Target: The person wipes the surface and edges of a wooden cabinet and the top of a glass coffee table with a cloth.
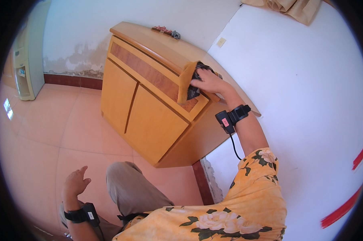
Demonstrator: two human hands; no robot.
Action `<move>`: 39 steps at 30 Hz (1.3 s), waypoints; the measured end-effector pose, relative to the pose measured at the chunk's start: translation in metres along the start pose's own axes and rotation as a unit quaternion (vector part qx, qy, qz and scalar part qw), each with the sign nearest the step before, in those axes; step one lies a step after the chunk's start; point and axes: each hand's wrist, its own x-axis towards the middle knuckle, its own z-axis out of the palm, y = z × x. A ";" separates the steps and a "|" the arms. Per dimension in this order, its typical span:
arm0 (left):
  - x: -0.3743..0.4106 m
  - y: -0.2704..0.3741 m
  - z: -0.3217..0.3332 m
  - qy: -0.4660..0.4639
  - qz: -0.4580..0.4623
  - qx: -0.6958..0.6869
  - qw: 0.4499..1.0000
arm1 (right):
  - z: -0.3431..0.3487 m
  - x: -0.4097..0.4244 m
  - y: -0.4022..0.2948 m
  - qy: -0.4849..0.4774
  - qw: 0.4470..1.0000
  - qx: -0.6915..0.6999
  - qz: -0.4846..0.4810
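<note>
A wooden cabinet [148, 99] with two lower doors and a burl-patterned upper panel stands before me. My right hand [208, 80] is on a cloth [186, 82], ochre on one side and dark checked on the other, at the cabinet's top front edge near its right end. The cloth hangs over the edge against the upper panel. Part of it is hidden under my fingers. My left hand [76, 182] is held in the air over the floor at the lower left, fingers apart, holding nothing. Both forearms wear black strapped devices with cables.
Small pink and grey ornaments [166, 31] lie at the back of the cabinet top, by the wall. A pale upright appliance or cabinet [29, 60] stands at the left. A wall socket [221, 42] is behind the cabinet. Beige fabric [290, 9] hangs at the top right.
</note>
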 end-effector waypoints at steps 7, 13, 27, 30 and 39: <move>0.011 -0.007 0.010 -0.020 -0.012 0.008 1.000 | 0.002 0.008 0.002 0.020 0.996 0.048 -0.077; 0.015 -0.017 0.019 -0.018 -0.021 -0.012 1.000 | 0.004 0.003 0.049 -0.032 0.988 0.152 -0.017; 0.008 -0.038 0.022 0.023 -0.031 -0.042 0.998 | 0.035 -0.167 0.243 0.070 0.933 0.096 0.341; 0.000 -0.039 0.017 0.045 -0.021 -0.046 0.998 | 0.038 -0.175 0.242 0.103 0.930 0.109 0.335; -0.036 -0.019 -0.003 0.047 0.008 -0.066 0.997 | 0.033 -0.161 0.141 0.105 0.900 0.372 0.200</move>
